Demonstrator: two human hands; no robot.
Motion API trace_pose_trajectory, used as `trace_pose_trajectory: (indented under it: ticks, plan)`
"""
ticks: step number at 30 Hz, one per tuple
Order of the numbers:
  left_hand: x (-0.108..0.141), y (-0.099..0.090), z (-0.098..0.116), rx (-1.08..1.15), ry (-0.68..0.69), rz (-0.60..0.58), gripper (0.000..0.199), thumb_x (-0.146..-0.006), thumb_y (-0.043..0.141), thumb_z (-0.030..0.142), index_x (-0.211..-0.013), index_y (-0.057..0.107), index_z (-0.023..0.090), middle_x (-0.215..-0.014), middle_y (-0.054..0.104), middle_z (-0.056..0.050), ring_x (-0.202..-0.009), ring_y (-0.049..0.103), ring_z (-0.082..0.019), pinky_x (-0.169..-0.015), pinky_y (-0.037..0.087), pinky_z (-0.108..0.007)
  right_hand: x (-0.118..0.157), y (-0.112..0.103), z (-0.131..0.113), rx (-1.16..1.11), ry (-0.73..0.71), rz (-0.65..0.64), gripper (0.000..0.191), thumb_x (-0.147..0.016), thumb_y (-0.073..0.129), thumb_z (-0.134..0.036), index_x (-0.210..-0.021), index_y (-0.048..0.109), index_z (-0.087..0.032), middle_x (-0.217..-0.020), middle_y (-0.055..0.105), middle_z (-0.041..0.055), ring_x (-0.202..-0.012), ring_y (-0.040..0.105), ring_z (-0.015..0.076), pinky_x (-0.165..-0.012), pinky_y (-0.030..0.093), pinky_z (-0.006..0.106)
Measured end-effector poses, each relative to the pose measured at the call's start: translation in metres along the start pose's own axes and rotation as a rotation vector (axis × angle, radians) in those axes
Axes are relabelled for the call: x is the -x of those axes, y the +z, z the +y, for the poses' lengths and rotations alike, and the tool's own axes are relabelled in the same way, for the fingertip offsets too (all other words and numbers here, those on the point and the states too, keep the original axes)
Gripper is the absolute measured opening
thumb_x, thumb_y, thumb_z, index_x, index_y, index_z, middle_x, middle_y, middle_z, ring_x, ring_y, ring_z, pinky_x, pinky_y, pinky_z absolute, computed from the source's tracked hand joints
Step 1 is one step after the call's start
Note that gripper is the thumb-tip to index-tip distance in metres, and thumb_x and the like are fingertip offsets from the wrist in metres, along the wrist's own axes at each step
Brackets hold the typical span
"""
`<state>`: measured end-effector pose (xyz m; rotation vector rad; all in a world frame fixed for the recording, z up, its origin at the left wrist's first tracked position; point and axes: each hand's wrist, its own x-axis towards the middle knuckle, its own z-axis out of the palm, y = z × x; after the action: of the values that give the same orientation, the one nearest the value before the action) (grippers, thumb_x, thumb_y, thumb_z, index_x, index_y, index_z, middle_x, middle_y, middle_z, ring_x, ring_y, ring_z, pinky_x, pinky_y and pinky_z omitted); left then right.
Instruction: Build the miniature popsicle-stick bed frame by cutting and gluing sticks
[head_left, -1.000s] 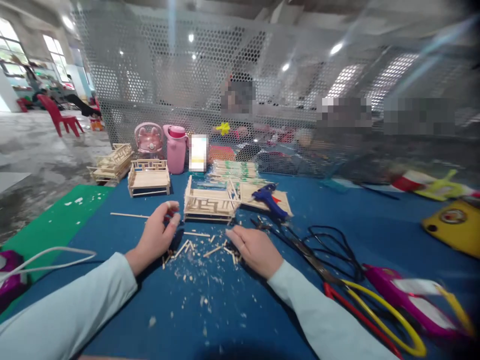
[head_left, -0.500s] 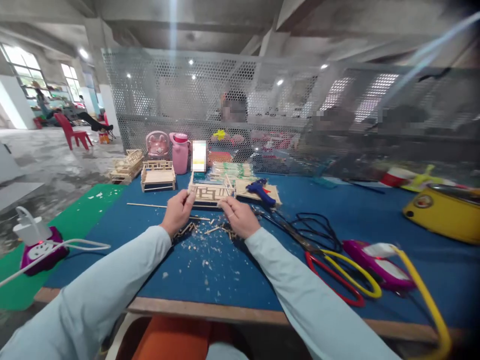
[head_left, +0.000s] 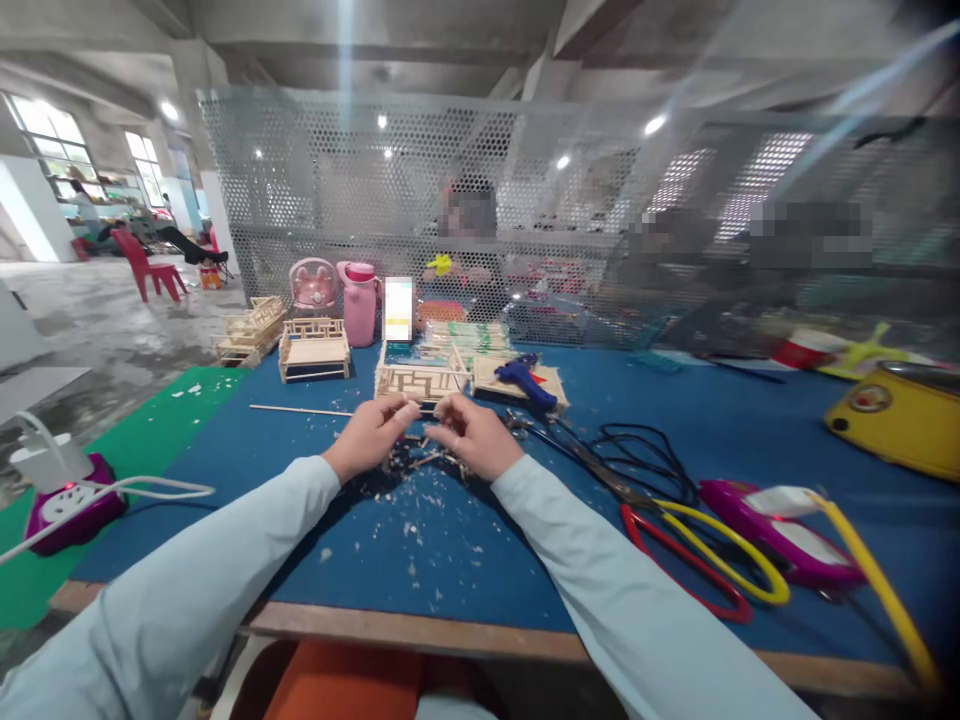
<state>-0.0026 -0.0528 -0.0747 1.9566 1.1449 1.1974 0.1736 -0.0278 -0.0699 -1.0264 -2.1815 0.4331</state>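
Note:
A miniature bench frame [head_left: 420,380] of thin wooden sticks stands on the blue tabletop in front of me. Just before its near side, my left hand [head_left: 375,432] has thumb and fingers pinched together; whatever may be between the tips is too small to make out. Facing it, my right hand [head_left: 476,435] shows a gap between thumb and curled fingers, with nothing visible in it. Short stick pieces [head_left: 427,460] and pale scraps lie below both hands. A long thin stick [head_left: 300,410] lies to the left of my left hand.
A blue glue gun [head_left: 525,383] rests on a stick panel, right of the bench frame. Large scissors [head_left: 637,505], black cable and a purple power strip [head_left: 780,535] lie further right. Finished miniature benches [head_left: 315,350], a pink bottle [head_left: 361,305] and stick bundles [head_left: 465,343] stand behind.
Both hands have let go of the bench frame's ends and moved inward and slightly nearer to me, close together. The frame stays on the table.

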Motion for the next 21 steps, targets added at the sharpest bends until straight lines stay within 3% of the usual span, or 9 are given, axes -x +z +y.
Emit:
trace_pose_trajectory:
  ticks: [2,4,7,11,15,18,21]
  plan:
    - [0.003,0.004,0.006,0.117,-0.051,-0.14,0.039,-0.082,0.043,0.041,-0.104,0.06,0.013,-0.076,0.063,-0.003,-0.055,0.049,-0.009,-0.051,0.04,-0.02,0.001,0.001,-0.003,0.026,-0.004,0.046,0.02,-0.07,0.056,-0.036,-0.07,0.045,-0.02,-0.058,0.047,-0.0043,-0.052,0.041,0.0092,-0.052,0.032,0.021]
    - [0.005,0.007,0.01,0.183,-0.099,-0.188,0.04,-0.079,0.049,0.041,-0.102,0.062,0.012,-0.07,0.062,-0.002,-0.051,0.047,-0.008,-0.049,0.039,-0.02,0.001,0.001,-0.006,0.091,0.005,0.074,0.021,-0.069,0.056,-0.036,-0.064,0.043,-0.02,-0.055,0.046,-0.0045,-0.05,0.04,0.0089,-0.051,0.029,0.021]
    - [0.006,0.008,0.012,0.135,-0.103,-0.118,0.035,-0.073,0.057,0.04,-0.091,0.068,0.012,-0.065,0.064,-0.002,-0.053,0.05,-0.009,-0.053,0.041,-0.021,0.0,-0.004,-0.008,0.218,0.036,0.075,0.022,-0.065,0.06,-0.036,-0.061,0.046,-0.019,-0.053,0.048,-0.004,-0.05,0.042,0.0091,-0.051,0.027,0.021]
    - [0.006,0.007,0.014,0.033,-0.038,-0.007,0.026,-0.066,0.065,0.034,-0.084,0.07,0.016,-0.077,0.069,-0.003,-0.069,0.057,-0.013,-0.066,0.044,-0.024,0.0,-0.011,-0.009,0.34,0.023,0.083,0.02,-0.064,0.062,-0.035,-0.058,0.051,-0.018,-0.054,0.052,-0.0027,-0.052,0.044,0.0095,-0.052,0.026,0.021]
    - [0.005,0.006,0.017,0.166,-0.142,-0.048,0.032,-0.072,0.058,0.042,-0.078,0.069,0.013,-0.063,0.064,-0.002,-0.056,0.052,-0.01,-0.056,0.042,-0.023,0.0,-0.015,-0.007,0.402,-0.084,0.113,0.036,-0.073,0.053,-0.046,-0.052,0.051,-0.018,-0.053,0.054,0.0002,-0.051,0.044,0.0097,-0.052,0.026,0.022]
    - [0.001,0.003,0.014,0.231,-0.176,-0.101,0.031,-0.072,0.057,0.04,-0.073,0.067,0.011,-0.058,0.058,-0.001,-0.051,0.046,-0.007,-0.052,0.039,-0.022,-0.002,-0.019,-0.002,0.422,-0.178,0.061,0.044,-0.077,0.047,-0.051,-0.05,0.052,-0.017,-0.052,0.054,0.0014,-0.05,0.042,0.0097,-0.052,0.026,0.023]
    - [-0.004,-0.004,0.002,0.153,-0.185,-0.058,0.029,-0.072,0.057,0.039,-0.071,0.065,0.011,-0.053,0.053,0.001,-0.048,0.042,-0.006,-0.051,0.036,-0.021,-0.006,-0.022,0.004,0.378,-0.128,0.027,0.042,-0.079,0.046,-0.049,-0.053,0.055,-0.017,-0.052,0.054,0.0007,-0.049,0.042,0.0096,-0.052,0.027,0.023]
